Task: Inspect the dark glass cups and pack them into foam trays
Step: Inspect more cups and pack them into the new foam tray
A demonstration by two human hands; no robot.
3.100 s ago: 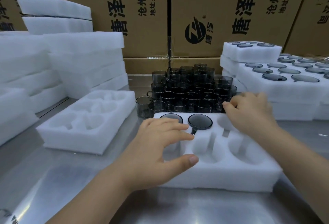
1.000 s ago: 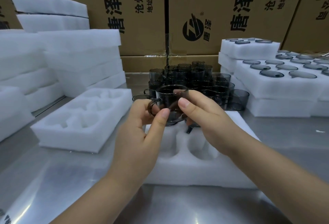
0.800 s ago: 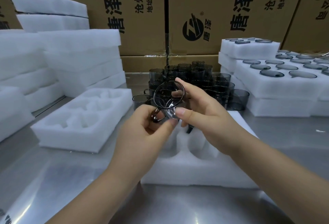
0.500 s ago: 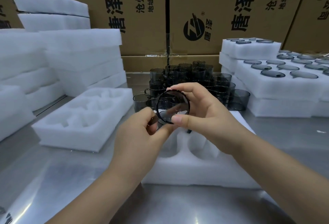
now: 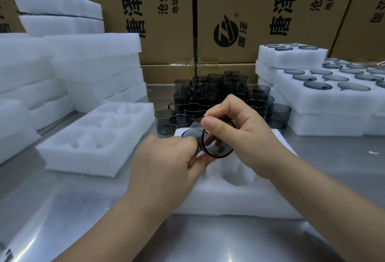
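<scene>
Head view: dark glass cup (image 5: 217, 156), tilted with its mouth toward the camera, held above the foam tray (image 5: 239, 197) on the metal table (image 5: 62, 209). Thumb and fingers of the right hand (image 5: 241, 134) curl round the rim, while the left hand (image 5: 166, 163) pinches the cup's left side. Loose cups (image 5: 210, 93) stand clustered just behind the tray. An empty tray (image 5: 93, 136) lies to the left, in front of stacked foam (image 5: 93, 57). Filled trays (image 5: 325, 95) are stacked at right. Cardboard boxes (image 5: 239, 11) form the backdrop.
</scene>
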